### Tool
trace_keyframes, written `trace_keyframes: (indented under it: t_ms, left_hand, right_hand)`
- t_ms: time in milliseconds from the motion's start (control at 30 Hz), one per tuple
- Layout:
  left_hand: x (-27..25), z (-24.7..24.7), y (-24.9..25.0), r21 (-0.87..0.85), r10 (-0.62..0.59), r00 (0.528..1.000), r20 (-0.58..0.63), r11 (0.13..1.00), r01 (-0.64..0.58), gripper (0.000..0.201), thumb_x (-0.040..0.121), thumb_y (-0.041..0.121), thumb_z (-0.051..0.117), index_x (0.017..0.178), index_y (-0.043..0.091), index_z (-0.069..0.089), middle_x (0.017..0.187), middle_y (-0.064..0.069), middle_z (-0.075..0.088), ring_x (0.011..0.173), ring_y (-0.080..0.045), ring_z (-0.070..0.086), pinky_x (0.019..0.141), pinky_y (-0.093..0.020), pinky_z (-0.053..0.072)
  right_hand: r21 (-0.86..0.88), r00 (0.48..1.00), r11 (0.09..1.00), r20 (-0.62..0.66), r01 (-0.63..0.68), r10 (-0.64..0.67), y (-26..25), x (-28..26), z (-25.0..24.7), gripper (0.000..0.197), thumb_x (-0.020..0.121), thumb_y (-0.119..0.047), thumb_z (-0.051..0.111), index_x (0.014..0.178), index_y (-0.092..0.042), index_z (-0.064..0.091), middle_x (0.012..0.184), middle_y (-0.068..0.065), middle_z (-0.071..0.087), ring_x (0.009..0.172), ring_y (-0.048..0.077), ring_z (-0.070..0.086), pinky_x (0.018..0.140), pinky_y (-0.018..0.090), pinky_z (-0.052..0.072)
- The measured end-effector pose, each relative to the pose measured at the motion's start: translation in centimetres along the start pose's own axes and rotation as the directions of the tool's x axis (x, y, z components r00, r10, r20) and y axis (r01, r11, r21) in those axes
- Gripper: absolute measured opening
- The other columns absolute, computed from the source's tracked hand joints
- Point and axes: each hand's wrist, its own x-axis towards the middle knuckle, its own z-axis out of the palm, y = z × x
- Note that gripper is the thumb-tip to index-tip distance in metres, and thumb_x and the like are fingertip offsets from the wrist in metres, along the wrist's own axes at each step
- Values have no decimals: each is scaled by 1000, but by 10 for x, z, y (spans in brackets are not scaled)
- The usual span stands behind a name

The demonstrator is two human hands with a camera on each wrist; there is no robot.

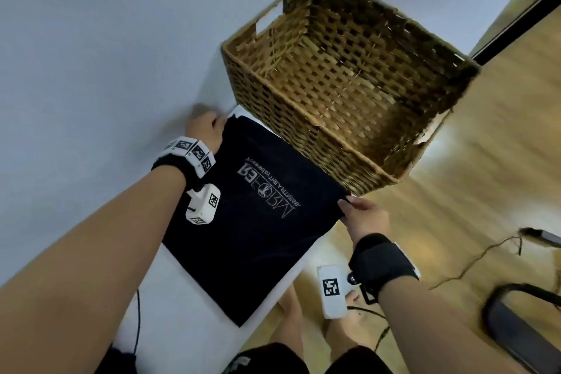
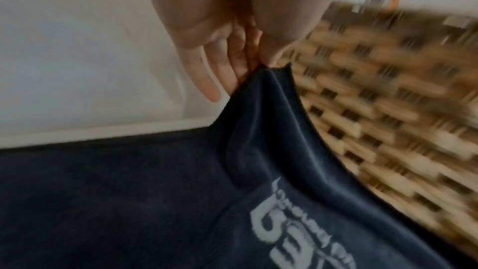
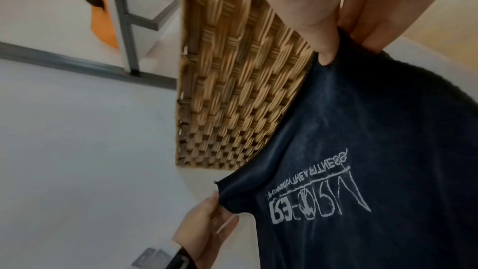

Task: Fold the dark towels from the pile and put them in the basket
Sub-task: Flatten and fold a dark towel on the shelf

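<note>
Left hand [image 1: 204, 127] and right hand [image 1: 365, 215] each pinch a far corner of the dark towel [image 1: 252, 222], spread on the white bench [image 1: 170, 291] beside the basket [image 1: 306, 143].

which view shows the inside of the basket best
The head view: it looks down into the wicker basket, showing its woven floor and walls, with no towel inside. Both wrist views show only its outer side wall.

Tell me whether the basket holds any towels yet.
Empty: the basket shows only bare woven floor; the dark towel lies outside it.
</note>
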Motion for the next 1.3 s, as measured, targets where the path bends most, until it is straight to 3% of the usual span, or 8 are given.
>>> trace_keyframes:
  t_ms: [167,333,500,567,667,800,967,1300]
  left_hand:
    - [26,31,-9,172,95,995,-12,981,-92,27,95,21,45,100,8,68,98,-19,67,84,-34,59,73,-32,41]
    - [42,43,10,-56,-15,977,214,998,28,37,84,29,69,118,17,65,117,0,59,106,-20,56,84,-19,34]
    - [49,43,13,-42,-50,989,141,998,56,29,92,36,62,94,7,68,81,-2,59,84,-24,58,56,-9,30]
    - [52,40,11,84,-34,992,125,996,23,31,92,31,63,102,2,68,100,-11,64,102,-31,59,73,-13,31]
    - [51,41,9,225,52,986,161,970,-88,30,83,29,72,101,4,70,119,-12,60,117,-28,52,98,-24,36]
    - [43,37,17,204,7,966,260,977,-62,15,72,19,75,80,12,64,86,2,57,78,-15,55,57,-17,33]
    - [23,21,11,56,-42,950,308,998,26,27,65,17,77,60,18,50,60,5,52,57,-12,49,46,-20,32]
    - [-62,-56,5,33,70,957,281,996,-83,29,61,0,81,54,17,59,91,3,63,86,-15,58,75,-17,40]
  right_hand:
    - [-20,998,999,-47,-32,31,11,26,11,6,85,-21,75,85,-26,71,96,-2,72,83,16,65,80,30,50]
    - [45,996,997,-63,-58,61,8,31,16,10,85,-23,76,76,-26,71,83,-5,71,81,16,65,74,25,46]
    - [-64,991,997,-127,-38,30,3,30,24,12,86,-24,74,93,-15,77,103,6,70,93,22,65,84,32,52]
    - [-151,987,987,-156,-47,23,3,31,27,18,87,-28,72,97,-15,77,110,8,68,96,23,65,90,33,51]
    - [-186,989,981,-147,-55,28,1,31,32,18,87,-27,71,98,-15,77,99,2,71,81,18,62,75,23,46]
    - [-180,993,982,-111,-60,40,0,26,37,9,85,-24,71,92,-20,77,80,-9,66,69,11,57,60,18,41]
    - [-61,992,998,-127,-6,-2,1,11,28,4,79,-15,75,78,-16,72,66,-6,65,60,11,59,55,19,43]
    - [-24,980,983,82,182,-179,-30,-45,-16,18,76,-10,78,64,-20,69,61,-13,64,60,8,58,49,9,42]
